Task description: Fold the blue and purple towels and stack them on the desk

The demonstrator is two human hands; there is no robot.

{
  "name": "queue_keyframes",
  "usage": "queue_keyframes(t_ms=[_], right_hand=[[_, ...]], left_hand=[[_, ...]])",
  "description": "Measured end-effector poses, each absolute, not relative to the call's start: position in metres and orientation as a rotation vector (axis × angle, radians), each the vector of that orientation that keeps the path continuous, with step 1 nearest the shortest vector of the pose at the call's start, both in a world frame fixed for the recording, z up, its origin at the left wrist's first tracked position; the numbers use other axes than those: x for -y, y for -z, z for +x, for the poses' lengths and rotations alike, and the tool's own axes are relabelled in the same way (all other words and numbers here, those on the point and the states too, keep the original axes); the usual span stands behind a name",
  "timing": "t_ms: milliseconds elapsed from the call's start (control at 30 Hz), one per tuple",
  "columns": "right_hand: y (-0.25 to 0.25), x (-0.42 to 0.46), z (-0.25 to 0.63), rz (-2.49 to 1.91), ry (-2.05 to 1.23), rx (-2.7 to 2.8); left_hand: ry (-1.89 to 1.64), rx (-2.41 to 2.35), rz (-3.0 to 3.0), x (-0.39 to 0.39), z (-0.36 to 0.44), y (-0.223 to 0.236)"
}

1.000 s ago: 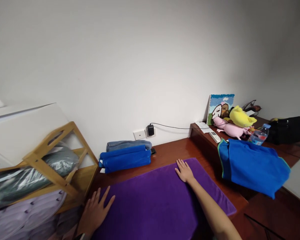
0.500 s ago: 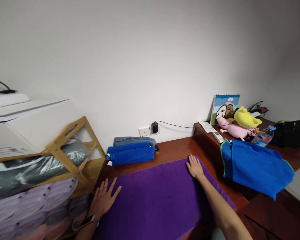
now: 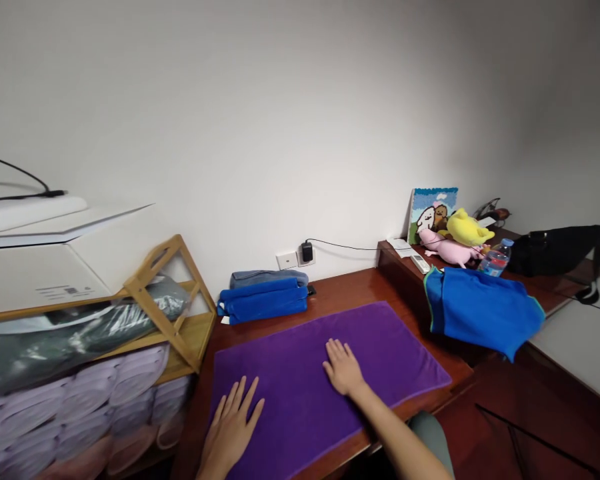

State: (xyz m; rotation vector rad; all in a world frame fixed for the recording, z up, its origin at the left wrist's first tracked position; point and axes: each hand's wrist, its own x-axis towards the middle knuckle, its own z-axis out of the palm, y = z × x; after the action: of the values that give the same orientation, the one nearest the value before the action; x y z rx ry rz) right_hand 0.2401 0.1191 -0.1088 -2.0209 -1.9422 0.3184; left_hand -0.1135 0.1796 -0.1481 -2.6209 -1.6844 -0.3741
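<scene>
A purple towel (image 3: 290,387) lies spread out over the reddish-brown desk (image 3: 345,290). Near its left edge my left hand (image 3: 233,423) rests flat on it, fingers apart. My right hand (image 3: 344,368) lies palm down around the middle of the cloth, fingers stretched out. Neither hand holds anything. Behind the towel, close to the wall, sit folded blue towels (image 3: 263,300) with a grey-blue folded cloth (image 3: 267,279) at their back.
A blue cloth (image 3: 485,307) hangs over the raised shelf at right, beside a bottle (image 3: 497,257), plush toys (image 3: 453,250) and a remote (image 3: 420,263). At left stands a wooden rack (image 3: 153,280) with a white box (image 3: 35,277). A charger (image 3: 307,251) is plugged into the wall.
My right hand has slid from the towel's far right corner to its middle. My left hand has shifted slightly right and nearer. The view has turned a little.
</scene>
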Motion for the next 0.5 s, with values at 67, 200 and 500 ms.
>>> queue_keyframes(t_ms=[67, 200, 500], right_hand=[[0.105, -0.107, 0.299, -2.218, -0.292, 1.841], [0.106, -0.075, 0.410, -2.568, -0.242, 1.554], [0.100, -0.041, 0.476, -2.697, -0.189, 1.493]], left_hand=[[0.343, 1.676, -2.635, -0.181, -0.116, 0.143], [0.307, 1.674, -2.628, -0.184, -0.114, 0.138], [0.383, 1.648, -2.638, -0.181, -0.114, 0.133]])
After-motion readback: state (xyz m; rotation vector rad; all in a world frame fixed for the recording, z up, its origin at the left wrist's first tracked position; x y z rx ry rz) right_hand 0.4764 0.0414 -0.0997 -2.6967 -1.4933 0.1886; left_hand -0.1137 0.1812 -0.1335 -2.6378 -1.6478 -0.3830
